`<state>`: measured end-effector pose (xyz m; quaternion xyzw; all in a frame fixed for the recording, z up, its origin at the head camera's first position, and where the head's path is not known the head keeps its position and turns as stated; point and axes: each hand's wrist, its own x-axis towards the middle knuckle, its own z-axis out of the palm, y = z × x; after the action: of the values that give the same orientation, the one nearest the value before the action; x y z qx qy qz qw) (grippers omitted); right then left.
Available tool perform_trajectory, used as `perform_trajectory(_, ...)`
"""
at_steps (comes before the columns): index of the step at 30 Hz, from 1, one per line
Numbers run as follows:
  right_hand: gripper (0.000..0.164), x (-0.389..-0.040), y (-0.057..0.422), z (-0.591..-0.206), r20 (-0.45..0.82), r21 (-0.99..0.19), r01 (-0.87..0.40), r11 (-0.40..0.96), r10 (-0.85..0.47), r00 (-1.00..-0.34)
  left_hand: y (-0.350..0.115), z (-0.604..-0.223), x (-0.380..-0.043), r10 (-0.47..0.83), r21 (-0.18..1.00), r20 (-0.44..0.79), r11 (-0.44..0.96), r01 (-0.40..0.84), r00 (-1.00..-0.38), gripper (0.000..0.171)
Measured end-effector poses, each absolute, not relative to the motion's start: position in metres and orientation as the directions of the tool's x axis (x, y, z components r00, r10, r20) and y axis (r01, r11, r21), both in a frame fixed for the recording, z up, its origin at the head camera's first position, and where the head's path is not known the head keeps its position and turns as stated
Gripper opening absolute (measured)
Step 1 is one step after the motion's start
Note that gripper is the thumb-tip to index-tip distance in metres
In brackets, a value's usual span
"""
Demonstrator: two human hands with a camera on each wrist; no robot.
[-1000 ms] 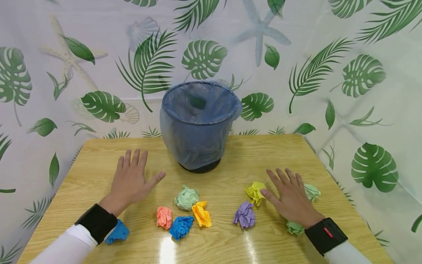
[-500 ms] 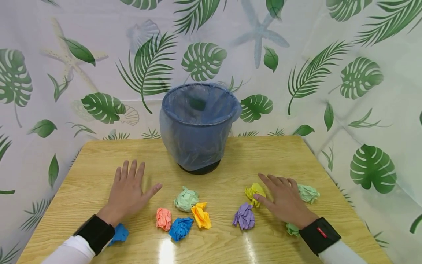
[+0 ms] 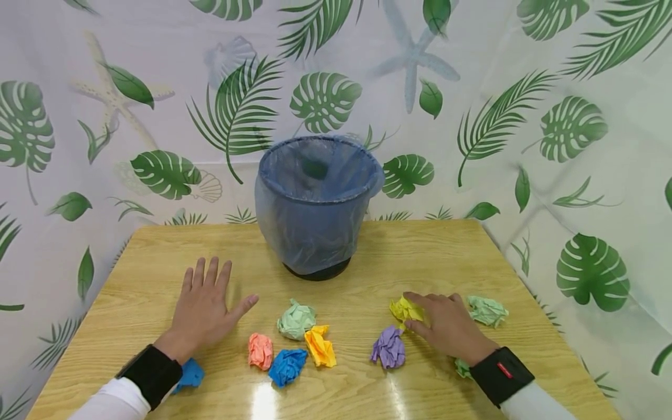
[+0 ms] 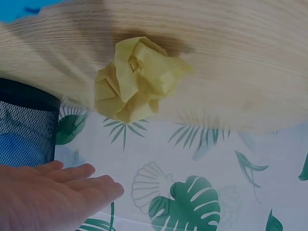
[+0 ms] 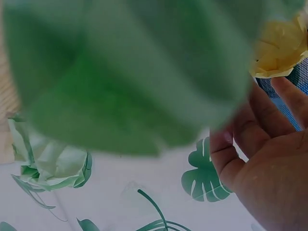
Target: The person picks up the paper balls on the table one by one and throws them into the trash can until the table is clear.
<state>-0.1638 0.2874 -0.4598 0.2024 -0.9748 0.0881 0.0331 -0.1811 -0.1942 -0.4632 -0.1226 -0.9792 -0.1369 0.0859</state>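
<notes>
Right-hand fingers [image 3: 422,300] now on one yellow ball [image 3: 402,310]

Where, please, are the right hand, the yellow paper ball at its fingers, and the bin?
Right hand [image 3: 450,326]: head view, on the back of the hand.
Yellow paper ball [image 3: 402,311]: head view, middle of its uncovered part.
Bin [image 3: 317,236]: head view, front wall, covered by the bluish liner.

The head view is brightly lit, glare streaked on the near tabletop [image 3: 336,402] — the wrist views are dimmer, a close green paper ball [image 5: 130,82] heavily blurred in the right.
</notes>
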Motion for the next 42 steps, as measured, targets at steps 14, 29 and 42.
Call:
perform_trajectory(14,0.051,-0.166,0.286,-0.466,0.139,-0.279,-0.443,0.852,-0.42,-0.897,-0.193,-0.465,-0.18,0.213,0.255,0.181,0.933,0.255,-0.96,0.1)
perform_trajectory(29,0.048,-0.184,0.279,-0.425,0.403,-0.254,-0.53,0.809,-0.409,-0.818,-0.194,-0.464,-0.179,0.212,0.249,0.185,0.935,0.254,-0.96,0.099)
perform_trajectory(42,0.056,-0.214,0.246,-0.342,0.672,-0.178,-0.658,0.731,-0.398,-0.624,-0.191,-0.465,-0.182,0.224,0.254,0.185,0.93,0.266,-0.957,0.101)
